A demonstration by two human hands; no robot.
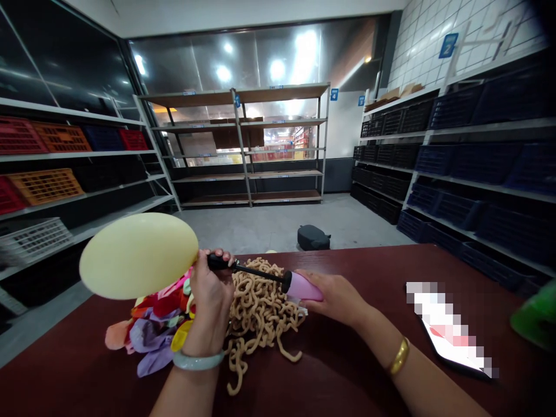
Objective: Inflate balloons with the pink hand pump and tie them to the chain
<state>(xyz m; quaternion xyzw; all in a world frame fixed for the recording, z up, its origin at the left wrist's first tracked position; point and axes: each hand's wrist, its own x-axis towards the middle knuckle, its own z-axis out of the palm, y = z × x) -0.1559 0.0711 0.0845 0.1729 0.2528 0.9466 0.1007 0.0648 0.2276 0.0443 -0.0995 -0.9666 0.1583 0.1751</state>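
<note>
A hand balloon pump (263, 272) lies across the middle of the view, with its dark rod pulled out. My left hand (212, 284) is closed around the pump's black end, right by the neck of a large inflated pale yellow balloon (139, 255). My right hand (332, 298) grips the pump's pink-purple barrel (304, 286). Under the pump sits a heap of tan, curly, rope-like pieces (260, 313). Left of the heap, partly behind my left wrist, is a pile of uninflated balloons (152, 333) in purple, red, pink, orange and yellow.
All this rests on a dark red table (347, 370). A phone (452, 333) with a blurred screen lies at the right, near a green object (536, 315). A dark bag (313, 237) is on the floor beyond. Shelves with crates (47, 188) line both sides; a rack (282, 174) stands behind.
</note>
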